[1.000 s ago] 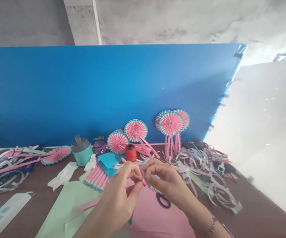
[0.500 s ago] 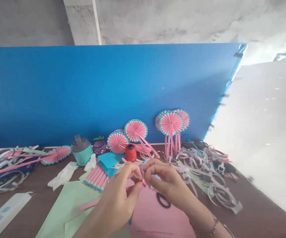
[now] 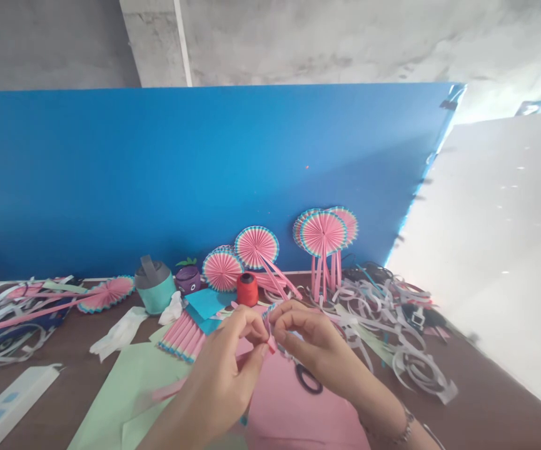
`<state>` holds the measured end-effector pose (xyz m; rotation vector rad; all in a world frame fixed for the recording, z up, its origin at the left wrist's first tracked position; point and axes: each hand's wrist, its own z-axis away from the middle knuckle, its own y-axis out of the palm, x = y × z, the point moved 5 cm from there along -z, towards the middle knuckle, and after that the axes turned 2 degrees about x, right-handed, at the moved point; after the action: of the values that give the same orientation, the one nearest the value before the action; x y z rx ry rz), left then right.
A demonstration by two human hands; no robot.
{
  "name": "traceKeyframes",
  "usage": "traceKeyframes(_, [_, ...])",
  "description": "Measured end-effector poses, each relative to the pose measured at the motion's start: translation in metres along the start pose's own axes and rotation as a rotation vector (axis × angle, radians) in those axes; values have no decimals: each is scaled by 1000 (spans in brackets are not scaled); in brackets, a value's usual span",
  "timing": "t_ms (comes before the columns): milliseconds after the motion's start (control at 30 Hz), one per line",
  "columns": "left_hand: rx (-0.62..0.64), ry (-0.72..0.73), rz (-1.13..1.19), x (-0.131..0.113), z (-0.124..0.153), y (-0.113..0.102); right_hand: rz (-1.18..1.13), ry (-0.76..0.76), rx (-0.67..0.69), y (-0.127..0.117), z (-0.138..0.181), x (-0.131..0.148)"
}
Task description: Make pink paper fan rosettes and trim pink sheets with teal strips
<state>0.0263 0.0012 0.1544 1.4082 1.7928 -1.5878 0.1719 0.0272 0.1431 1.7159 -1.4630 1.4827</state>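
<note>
My left hand (image 3: 230, 362) is closed, thumb and fingers pinching a folded pink paper piece (image 3: 271, 345) with a reddish edge. Close against it, my right hand (image 3: 310, 337) has its fingertips pinched together on the same piece; a blue-striped pleated edge (image 3: 269, 309) shows between the hands. The fingers cover most of it. Below my right wrist, the dark handle of a pair of scissors (image 3: 308, 379) lies on pink paper sheets (image 3: 298, 406). Behind the hands stands a red thread spool (image 3: 247, 289). Pleated pink strips (image 3: 184, 337) lie beyond my left hand.
Round pink paper fans (image 3: 324, 232) lean on the blue partition (image 3: 181, 169). A teal cup (image 3: 155, 287) and a purple pot (image 3: 188, 279) stand at back left. Curled paper strips (image 3: 392, 325) heap at right. Green sheets (image 3: 120, 375) cover the table (image 3: 476, 400) at left.
Both hands stay almost in place, with only a slight shift of the fingertips around the pink paper. The objects on the table look the same.
</note>
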Motion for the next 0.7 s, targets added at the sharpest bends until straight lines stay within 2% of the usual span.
traceKeyframes(267, [-14, 20, -14, -1, 2, 0, -134, 54, -2, -1, -2, -3])
traceKeyframes(433, [8, 29, -32, -4, 5, 3, -256, 102, 46, -2, 0, -9])
traceKeyframes(600, [-66, 29, 5, -2, 11, 4, -330, 138, 93, 0, 2, -11])
traceKeyframes(700, [-60, 17, 13, -1, 12, 6, -333, 154, 96, 1, 2, -8])
